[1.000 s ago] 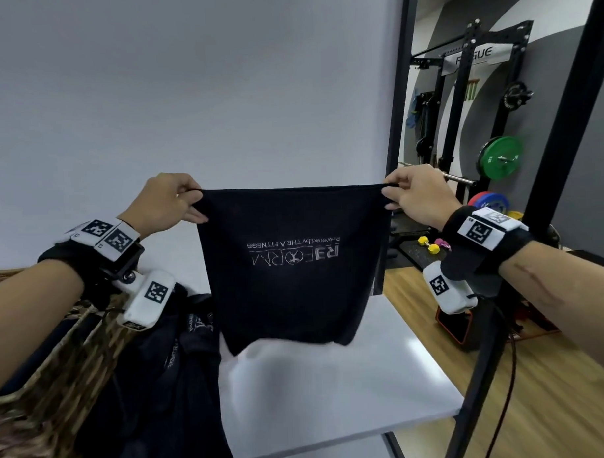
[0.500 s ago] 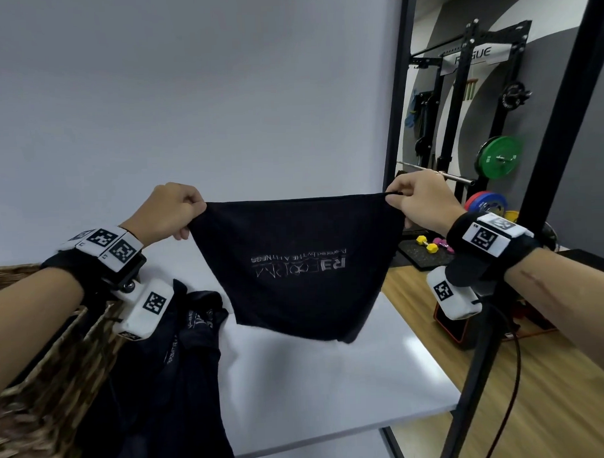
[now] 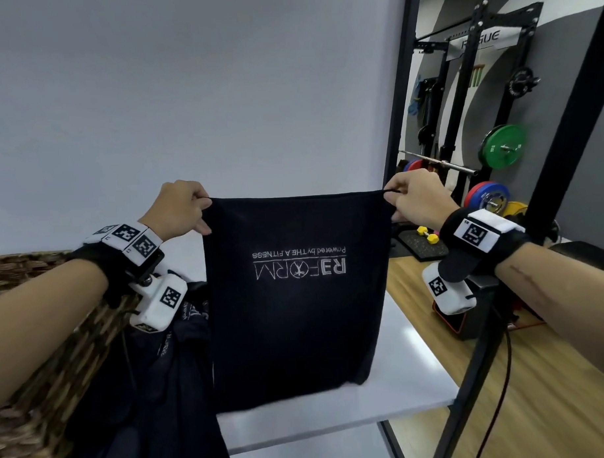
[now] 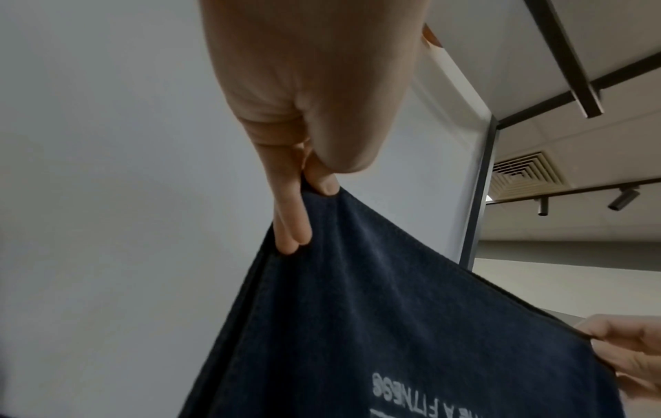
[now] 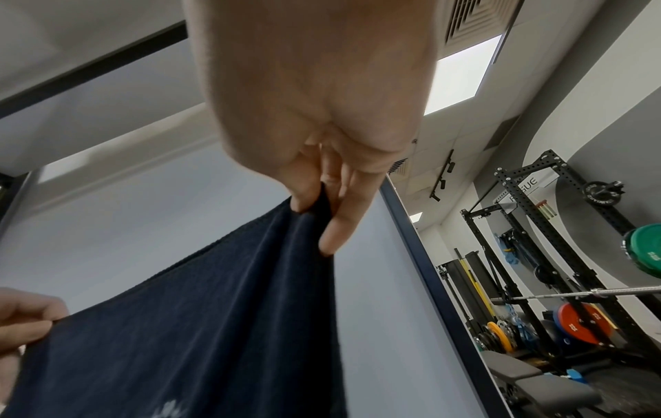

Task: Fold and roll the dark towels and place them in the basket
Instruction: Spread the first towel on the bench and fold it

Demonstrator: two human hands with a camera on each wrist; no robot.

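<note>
A dark navy towel [image 3: 296, 314] with an upside-down white logo hangs flat in the air above the white table [image 3: 411, 369]. My left hand [image 3: 181, 209] pinches its top left corner [image 4: 314, 195]. At the top right corner, my right hand [image 3: 416, 201] pinches the towel [image 5: 311, 209] the same way. The towel's lower edge hangs just over the table top. A wicker basket [image 3: 41, 358] stands at the left under my left forearm. More dark towels [image 3: 152, 388] lie heaped beside the basket.
A grey wall stands behind the table. Black frame posts [image 3: 397, 98] rise at the table's right edge. Beyond them is a wooden floor [image 3: 556, 391] with a squat rack [image 3: 467, 86], coloured weight plates [image 3: 503, 146] and small yellow dumbbells [image 3: 427, 234].
The towel swung up toward me and sagged half a second ago. Now it hangs straight and taut again, and both hands hold it slightly higher.
</note>
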